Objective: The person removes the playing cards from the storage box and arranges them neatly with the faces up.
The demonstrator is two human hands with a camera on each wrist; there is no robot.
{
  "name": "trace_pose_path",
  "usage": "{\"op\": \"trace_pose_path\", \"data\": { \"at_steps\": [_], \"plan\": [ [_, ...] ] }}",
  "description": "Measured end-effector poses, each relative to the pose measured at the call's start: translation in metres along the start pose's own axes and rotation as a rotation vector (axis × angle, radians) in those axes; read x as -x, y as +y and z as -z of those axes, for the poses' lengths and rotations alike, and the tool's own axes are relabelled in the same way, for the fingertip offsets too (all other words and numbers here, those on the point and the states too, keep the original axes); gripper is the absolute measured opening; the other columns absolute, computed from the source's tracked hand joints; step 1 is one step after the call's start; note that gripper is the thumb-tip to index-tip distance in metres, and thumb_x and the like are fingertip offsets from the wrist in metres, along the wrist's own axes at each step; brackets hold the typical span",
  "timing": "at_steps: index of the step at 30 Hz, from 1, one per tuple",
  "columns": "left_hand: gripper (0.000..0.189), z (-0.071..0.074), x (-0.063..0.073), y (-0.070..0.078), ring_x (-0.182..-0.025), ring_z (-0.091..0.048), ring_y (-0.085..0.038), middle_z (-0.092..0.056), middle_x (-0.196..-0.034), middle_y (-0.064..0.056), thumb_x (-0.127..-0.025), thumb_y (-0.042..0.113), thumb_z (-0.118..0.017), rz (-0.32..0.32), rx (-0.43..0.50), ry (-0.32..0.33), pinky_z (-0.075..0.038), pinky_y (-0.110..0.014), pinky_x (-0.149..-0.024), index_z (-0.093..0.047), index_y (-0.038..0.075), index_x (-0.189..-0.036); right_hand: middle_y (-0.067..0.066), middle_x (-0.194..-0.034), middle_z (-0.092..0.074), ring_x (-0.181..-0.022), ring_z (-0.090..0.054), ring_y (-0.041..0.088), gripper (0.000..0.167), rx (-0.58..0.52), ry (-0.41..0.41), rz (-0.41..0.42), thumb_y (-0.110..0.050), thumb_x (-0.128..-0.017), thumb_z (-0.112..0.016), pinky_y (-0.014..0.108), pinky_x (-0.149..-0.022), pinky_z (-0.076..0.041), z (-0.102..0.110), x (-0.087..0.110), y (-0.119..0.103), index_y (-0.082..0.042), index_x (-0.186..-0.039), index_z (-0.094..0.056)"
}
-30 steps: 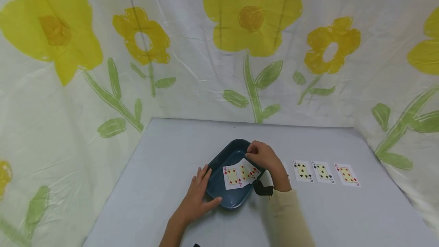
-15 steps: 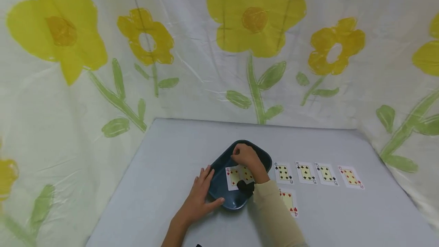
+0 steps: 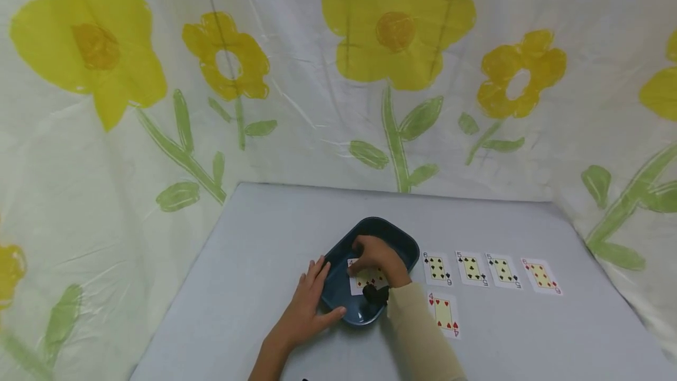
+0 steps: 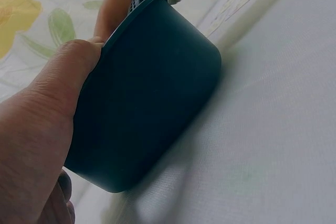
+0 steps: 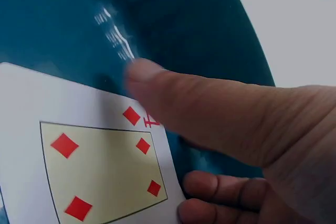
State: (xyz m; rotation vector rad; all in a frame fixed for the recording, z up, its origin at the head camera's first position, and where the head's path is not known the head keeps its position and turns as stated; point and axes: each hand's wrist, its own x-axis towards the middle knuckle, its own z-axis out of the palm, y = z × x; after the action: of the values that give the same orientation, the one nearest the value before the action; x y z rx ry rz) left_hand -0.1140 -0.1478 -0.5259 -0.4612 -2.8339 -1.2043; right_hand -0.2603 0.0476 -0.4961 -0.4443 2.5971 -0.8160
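A dark teal tray [image 3: 388,229] lies on the table, and playing cards lie in it. My left hand [image 3: 304,304] rests against its near left corner, fingers along the outer side; in the left wrist view the thumb lies on the rim. My right hand [image 3: 376,256] is inside the tray, just over a four of diamonds [image 5: 102,166]. In the right wrist view its thumb is near the card's corner and two fingertips [image 5: 197,184] are at the card's edge; no pinch shows. The hand hides part of the cards.
Right of the tray is a row of playing cards: a six of spades [image 3: 437,268], a five of clubs [image 3: 472,269], a five of spades [image 3: 503,271] and a six of diamonds [image 3: 542,276]. Below them lies a four of hearts [image 3: 444,314]. A flowered curtain [image 3: 296,75] hangs behind.
My right hand has gone from the tray's right rim leftward and down to the cards inside. The four of hearts has come into sight from behind the right arm. My left hand stays put.
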Motion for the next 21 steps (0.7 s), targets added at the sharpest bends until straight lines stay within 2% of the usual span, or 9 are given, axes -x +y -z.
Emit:
{"op": "trace_pose_path", "data": {
  "at_steps": [3,7,11,16,21],
  "plan": [
    [0.094,0.0003,0.0002,-0.0003,-0.153,-0.001,-0.028,-0.009,-0.168,0.002,-0.089,0.048,-0.072,0.001,0.000,0.000,-0.009,-0.059,-0.118,-0.021,0.016,-0.161,0.007,-0.114,-0.063,-0.090,-0.056,0.022,0.063,0.061,-0.049,0.009,-0.025,-0.063,-0.097,0.043,-0.083,-0.051,0.0016,0.0010,-0.0017,-0.013,-0.117,-0.065],
    [0.095,0.0001,0.0002,-0.0004,-0.153,0.000,-0.027,-0.009,-0.168,0.002,-0.089,0.048,-0.072,0.011,0.003,-0.003,-0.009,-0.059,-0.118,-0.021,0.016,-0.162,0.009,-0.124,-0.058,-0.103,-0.054,0.025,0.075,0.148,-0.099,-0.008,-0.027,-0.059,-0.099,0.048,-0.090,-0.049,0.0031,0.0054,-0.0053,-0.019,-0.123,-0.061],
    [0.095,0.0000,-0.0004,0.0007,-0.153,0.000,-0.027,-0.009,-0.168,0.002,-0.089,0.050,-0.072,0.019,-0.001,0.001,-0.010,-0.059,-0.118,-0.021,0.016,-0.161,0.010,-0.131,-0.053,-0.111,-0.051,0.028,0.072,0.190,-0.111,-0.030,-0.022,-0.060,-0.099,0.053,-0.091,-0.048,0.0027,0.0093,-0.0084,-0.024,-0.121,-0.061],
    [0.095,0.0014,-0.0013,0.0017,-0.153,0.000,-0.027,-0.009,-0.168,0.001,-0.089,0.048,-0.072,0.004,0.003,0.007,-0.008,-0.059,-0.118,-0.020,0.015,-0.162,0.009,-0.116,-0.055,-0.100,-0.050,0.028,0.057,0.184,-0.068,-0.014,-0.013,-0.062,-0.096,0.050,-0.083,-0.050,-0.0004,0.0083,-0.0091,-0.018,-0.108,-0.062],
    [0.094,0.0006,-0.0002,0.0006,-0.152,-0.001,-0.031,-0.010,-0.168,-0.001,-0.090,0.045,-0.073,-0.006,0.016,0.006,-0.008,-0.061,-0.117,-0.020,0.014,-0.161,0.008,-0.101,-0.054,-0.093,-0.049,0.028,0.053,0.209,0.017,0.025,-0.012,-0.061,-0.097,0.054,-0.089,-0.046,-0.0056,0.0062,-0.0071,-0.011,-0.100,-0.061]
  ]
}}
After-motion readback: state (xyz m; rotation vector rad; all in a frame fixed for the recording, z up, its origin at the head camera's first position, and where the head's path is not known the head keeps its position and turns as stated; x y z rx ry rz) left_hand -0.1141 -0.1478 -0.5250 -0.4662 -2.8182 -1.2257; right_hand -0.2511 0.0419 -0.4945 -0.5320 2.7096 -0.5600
